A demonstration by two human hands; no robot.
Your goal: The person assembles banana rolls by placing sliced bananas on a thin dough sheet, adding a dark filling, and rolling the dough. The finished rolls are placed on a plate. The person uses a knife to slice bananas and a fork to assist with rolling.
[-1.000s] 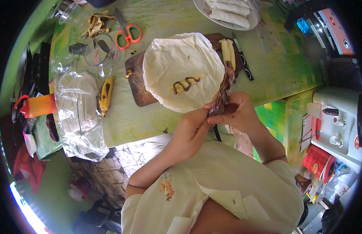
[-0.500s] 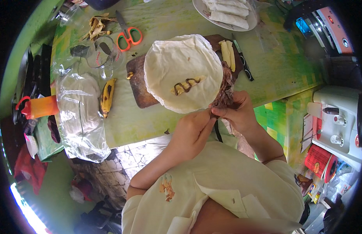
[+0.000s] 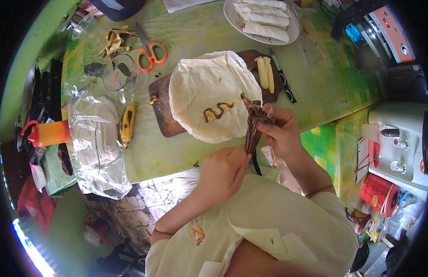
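Note:
A crumpled brown plastic bag, seemingly a chocolate piping bag, is held between my hands at the near edge of the wrappers. My left hand pinches its lower end. Higher up, my right hand grips its gathered folds between thumb and fingers. Just beyond, a stack of round, pale spring roll wrappers lies on the wooden cutting board. On the top wrapper, a banana slice carries a zigzag of dark chocolate. Peeled banana pieces rest at the board's right end.
A knife lies right of the board. A plate of rolled wrappers stands at the back. Left are orange-handled scissors, a glass cup, banana peels, an unpeeled banana and wrappers in clear plastic.
The bag's gathered top has swung down and toward me, off the wrappers' right edge, and now stands more upright. My left hand has drawn slightly nearer to me; both still hold it.

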